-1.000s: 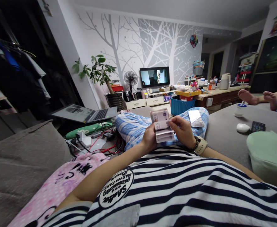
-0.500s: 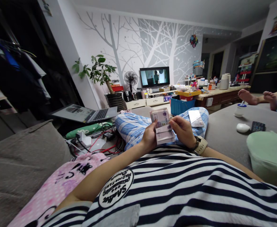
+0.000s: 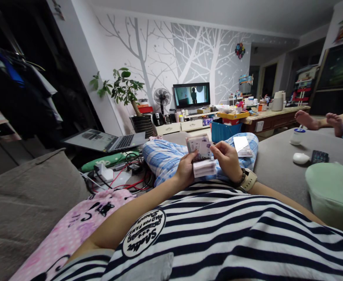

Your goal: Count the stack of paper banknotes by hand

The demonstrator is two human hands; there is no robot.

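A stack of banknotes point(image 3: 199, 146), purple and white and marked with a 5, is held above my lap. It is bent over, with a lower part sticking out towards me. My left hand point(image 3: 185, 168) grips its left side, thumb lying on top of the notes. At the right edge my right hand point(image 3: 226, 160) pinches the notes between thumb and forefinger; its other fingers are curled in. A pale watch point(image 3: 249, 179) is on my right wrist. Behind that hand a phone point(image 3: 242, 146) rests on the blue checked trousers point(image 3: 162, 158).
An open laptop point(image 3: 107, 141) stands at left, above tangled cables point(image 3: 142, 175). On the grey sofa point(image 3: 276, 160) at right are a white mouse point(image 3: 301, 158), a dark remote or keypad point(image 3: 319, 157), a lidded jar point(image 3: 297, 136) and a green neck pillow point(image 3: 326, 187). Another person's feet point(image 3: 307, 119) lie beyond.
The top note's face has shifted, and the lower part of the stack now shows whiter. Both hands stay nearly in place, with slight movement of the fingers.
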